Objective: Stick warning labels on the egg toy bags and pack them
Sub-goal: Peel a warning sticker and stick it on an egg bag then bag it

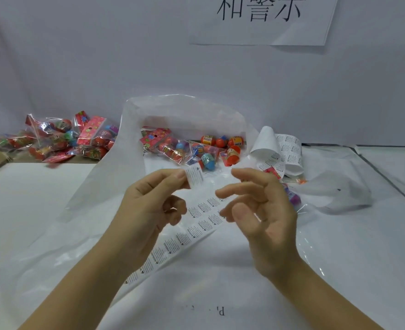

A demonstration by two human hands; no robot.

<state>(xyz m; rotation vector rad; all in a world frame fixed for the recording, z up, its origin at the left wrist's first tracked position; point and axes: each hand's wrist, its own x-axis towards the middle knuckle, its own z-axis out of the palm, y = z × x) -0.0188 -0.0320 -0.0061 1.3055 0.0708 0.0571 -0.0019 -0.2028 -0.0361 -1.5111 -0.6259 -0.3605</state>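
The left hand (146, 201) pinches one warning label (195, 175) between thumb and forefinger, above the middle of the desk (18, 198). The right hand (265, 217) hovers just beside it, fingers released, holding nothing. Under both, the label strip (196, 225) lies diagonally. Egg toy bags (54, 141) heap at the far left corner, and more sit inside the large clear bag (135, 129) by the far edge. Plain white surface spreads toward the left and right edges.

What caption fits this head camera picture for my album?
Left hand pinches a label; right hand open, egg toy bags behind.
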